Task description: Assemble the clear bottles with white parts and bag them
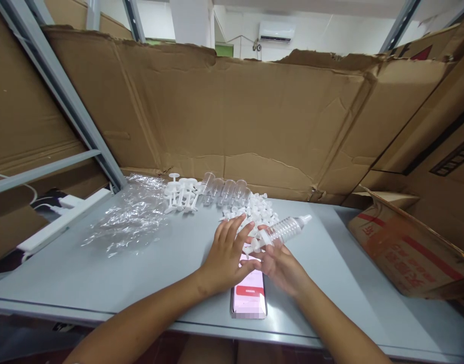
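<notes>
My right hand (283, 268) is closed around the rear of a syringe (287, 231) with a clear ribbed barrel. Its white nozzle points to the upper right, and the white plunger end faces left. My left hand (225, 255) is beside that plunger end, fingers stretched and thumb apart; whether a fingertip touches it is hard to see. Beyond my hands lies a heap of small white nozzles (257, 208). Several clear barrels (227, 191) lie behind it, with white plungers (183, 194) to their left. Below my hands, a lit phone (249, 306) rests on the table.
A crumpled clear plastic bag (131, 217) spreads over the left of the grey table (171, 288). A white power strip (67, 220) runs along the left edge. An open cardboard box (402, 247) stands at right. A tall cardboard sheet (235, 111) walls off the back.
</notes>
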Demonstrator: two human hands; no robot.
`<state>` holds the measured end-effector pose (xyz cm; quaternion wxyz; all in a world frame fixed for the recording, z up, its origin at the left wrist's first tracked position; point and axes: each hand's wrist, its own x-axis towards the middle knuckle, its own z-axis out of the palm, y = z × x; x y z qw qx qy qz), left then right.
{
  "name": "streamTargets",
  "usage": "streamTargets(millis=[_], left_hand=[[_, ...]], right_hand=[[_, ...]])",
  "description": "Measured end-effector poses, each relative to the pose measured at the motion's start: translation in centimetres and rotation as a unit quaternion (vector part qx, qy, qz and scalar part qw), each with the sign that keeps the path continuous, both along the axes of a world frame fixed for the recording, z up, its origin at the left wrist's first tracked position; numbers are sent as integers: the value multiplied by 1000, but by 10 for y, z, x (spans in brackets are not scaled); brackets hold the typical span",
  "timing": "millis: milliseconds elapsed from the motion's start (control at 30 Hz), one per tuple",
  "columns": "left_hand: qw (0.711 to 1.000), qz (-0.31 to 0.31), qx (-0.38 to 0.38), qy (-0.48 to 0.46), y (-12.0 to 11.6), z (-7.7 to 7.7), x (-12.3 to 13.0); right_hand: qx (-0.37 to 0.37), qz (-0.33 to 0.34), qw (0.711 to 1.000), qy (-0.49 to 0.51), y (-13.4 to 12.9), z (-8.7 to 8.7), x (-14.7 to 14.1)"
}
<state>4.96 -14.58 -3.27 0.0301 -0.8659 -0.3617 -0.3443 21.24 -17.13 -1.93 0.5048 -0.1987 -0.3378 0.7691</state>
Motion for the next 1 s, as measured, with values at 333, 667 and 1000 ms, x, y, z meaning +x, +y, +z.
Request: streamTargets(millis=[333, 667, 1000], left_hand=[[989, 125, 15, 82, 10, 41, -42], [896, 410, 15, 169, 2, 34, -178], [899, 419, 36, 118, 7, 20, -230]], right_hand=[[4, -116, 986, -119, 9, 1, 7], [50, -84, 957, -272, 6, 4, 3], [47, -80, 948, -305, 7, 3, 2]])
